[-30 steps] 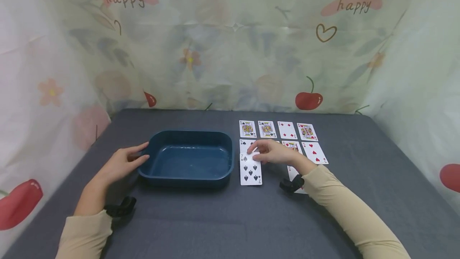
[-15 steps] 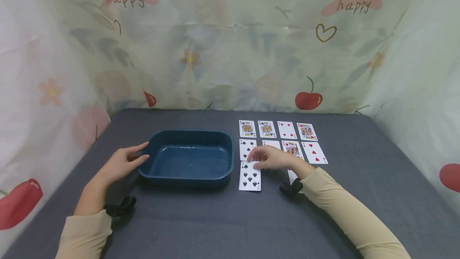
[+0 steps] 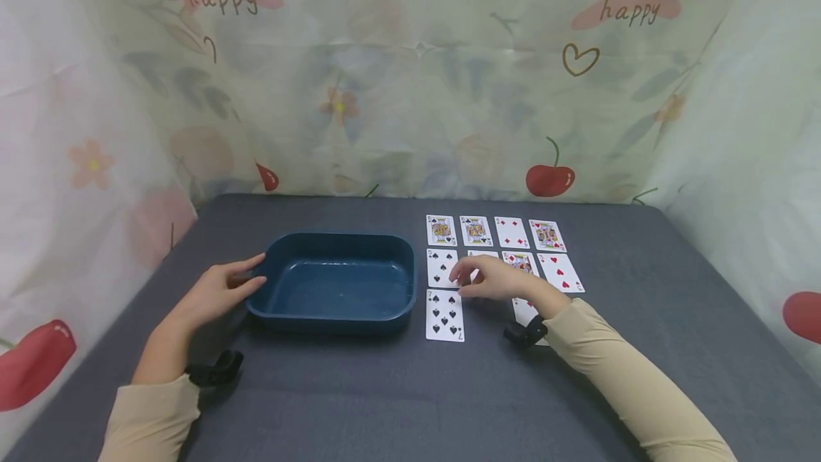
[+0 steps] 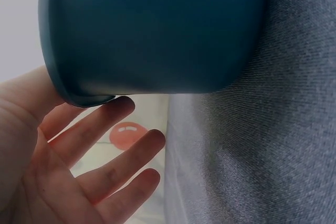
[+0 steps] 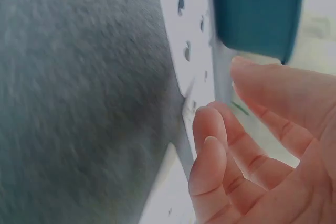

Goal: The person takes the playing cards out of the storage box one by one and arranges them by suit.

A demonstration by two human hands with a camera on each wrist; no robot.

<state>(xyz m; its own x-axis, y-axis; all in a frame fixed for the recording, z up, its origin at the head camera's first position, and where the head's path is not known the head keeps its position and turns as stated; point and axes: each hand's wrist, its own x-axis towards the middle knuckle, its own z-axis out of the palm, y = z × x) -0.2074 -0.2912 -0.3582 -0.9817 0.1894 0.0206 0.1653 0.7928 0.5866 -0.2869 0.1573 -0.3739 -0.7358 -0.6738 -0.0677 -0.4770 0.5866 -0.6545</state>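
Observation:
A dark blue rectangular bin [image 3: 346,323] stands on the table left of the playing cards. My left hand [image 3: 214,294] rests its thumb and index finger at the bin's left rim; the other fingers spread loosely beside it in the left wrist view. A seven of spades [image 3: 445,319] lies face up, directly below a five of spades [image 3: 441,273]. Just right of the seven, my right hand [image 3: 492,280] hovers low with fingers loosely bent, nothing between them. It partly covers a white card [image 3: 482,254] in the middle row.
At the back are two black-suit kings [image 3: 441,230], [image 3: 475,231], a diamond card [image 3: 511,232] and a red king [image 3: 548,235]. A red court card [image 3: 521,262] and a heart card [image 3: 561,273] lie below. Another red-suit card [image 3: 524,310] is partly under the right wrist.
The seven of spades has moved slightly toward the front edge, uncovering the five above it. My right hand has let go of it and drawn back right. The left hand stays put.

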